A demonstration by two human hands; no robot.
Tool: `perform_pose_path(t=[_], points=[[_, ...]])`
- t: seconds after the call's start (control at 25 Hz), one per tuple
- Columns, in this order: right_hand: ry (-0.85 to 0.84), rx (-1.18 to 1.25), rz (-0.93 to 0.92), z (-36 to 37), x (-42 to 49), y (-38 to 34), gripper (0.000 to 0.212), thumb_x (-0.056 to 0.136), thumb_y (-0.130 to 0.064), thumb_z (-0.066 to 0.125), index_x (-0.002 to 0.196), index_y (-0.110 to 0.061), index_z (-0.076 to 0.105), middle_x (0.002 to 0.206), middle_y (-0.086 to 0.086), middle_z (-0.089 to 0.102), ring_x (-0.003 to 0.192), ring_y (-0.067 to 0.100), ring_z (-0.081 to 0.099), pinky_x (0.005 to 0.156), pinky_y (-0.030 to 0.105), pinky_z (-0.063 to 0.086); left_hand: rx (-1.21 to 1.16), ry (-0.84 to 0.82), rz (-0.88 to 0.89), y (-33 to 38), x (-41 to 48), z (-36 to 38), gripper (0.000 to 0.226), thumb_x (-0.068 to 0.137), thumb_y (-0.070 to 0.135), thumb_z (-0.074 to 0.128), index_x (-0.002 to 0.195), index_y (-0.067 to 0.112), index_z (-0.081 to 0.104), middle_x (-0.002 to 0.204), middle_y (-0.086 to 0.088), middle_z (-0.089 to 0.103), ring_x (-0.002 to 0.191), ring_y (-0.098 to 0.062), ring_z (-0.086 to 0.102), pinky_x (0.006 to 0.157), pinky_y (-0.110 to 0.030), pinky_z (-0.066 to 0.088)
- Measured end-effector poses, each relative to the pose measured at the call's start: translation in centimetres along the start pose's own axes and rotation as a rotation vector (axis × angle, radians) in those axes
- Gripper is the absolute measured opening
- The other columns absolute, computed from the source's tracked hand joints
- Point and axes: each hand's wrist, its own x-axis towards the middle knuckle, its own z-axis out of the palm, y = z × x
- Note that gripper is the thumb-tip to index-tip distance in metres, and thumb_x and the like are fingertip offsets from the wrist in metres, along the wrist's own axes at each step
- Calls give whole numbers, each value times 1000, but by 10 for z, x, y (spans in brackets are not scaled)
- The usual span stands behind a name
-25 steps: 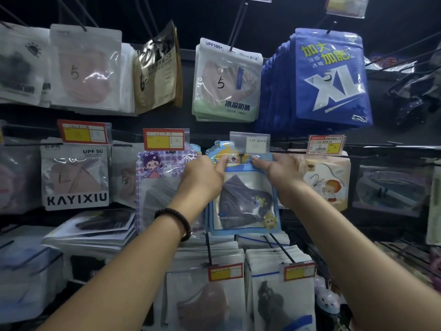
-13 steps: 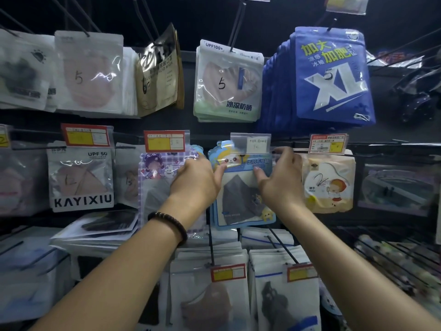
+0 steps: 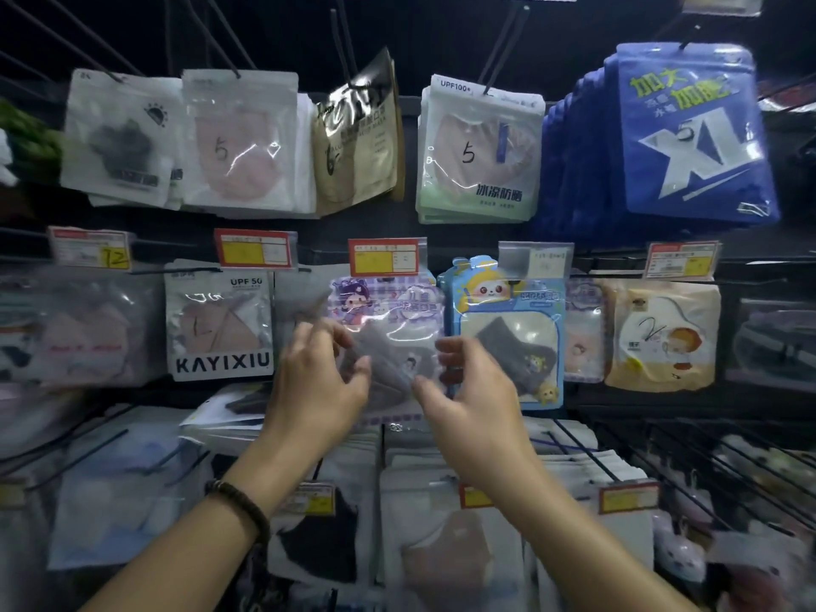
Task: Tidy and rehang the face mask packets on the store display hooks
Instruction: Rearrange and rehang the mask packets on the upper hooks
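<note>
Once rightward, hands [image 3: 320, 386] [image 3: 474, 390] on purple packet [image 3: 391, 309].

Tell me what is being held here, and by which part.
The purple-checked clear plastic mask packet: the left hand pinches its left edge, the right hand its right edge, both in its lower half. Blur makes either grip uncertain.

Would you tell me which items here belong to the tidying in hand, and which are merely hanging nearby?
In hand: purple cartoon packet, held at its sides by the left hand and right hand.

Just hanging nearby: blue cartoon packet, KAYIXIU packet, blue XL packets, cream packet.
</note>
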Motion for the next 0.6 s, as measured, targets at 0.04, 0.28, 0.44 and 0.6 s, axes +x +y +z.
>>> perform_pose_path(t=[0.04, 0.28, 0.44, 0.6], points=[[-18, -5, 57, 1, 2, -4, 47, 96, -35, 74, 138, -29, 57, 129, -9, 63, 118, 8, 61, 102, 35, 53, -1, 18, -2, -6, -2, 1, 37, 92, 38, 79, 117, 28, 53, 120, 6, 44, 115, -16, 50, 94, -33, 52], [5, 8, 262, 15, 10, -15, 52, 92, -32, 78, 137, -22, 53, 134, 0, 65, 127, 21, 61, 97, 32, 44, -217, -54, -102, -16, 5, 8, 74, 92, 25, 83, 153, 18, 41, 147, -5, 45, 128, -19, 50, 105, -28, 43], [-15, 28, 367, 24, 14, -22, 41, 91, -29, 76, 120, -27, 48, 118, -1, 65, 113, 22, 64, 92, 36, 51, -286, -157, -145, -16, 11, 8, 53, 98, 21, 75, 146, 19, 52, 133, -4, 61, 113, -18, 59, 89, -25, 52], [-22, 19, 368, 33, 14, -25, 39, 93, -29, 72, 127, -19, 56, 121, 2, 69, 108, 23, 68, 90, 39, 58, -311, -207, -185, -14, 13, 3, 39, 104, 20, 66, 142, 20, 55, 117, 2, 60, 94, -13, 58, 60, -9, 38]])
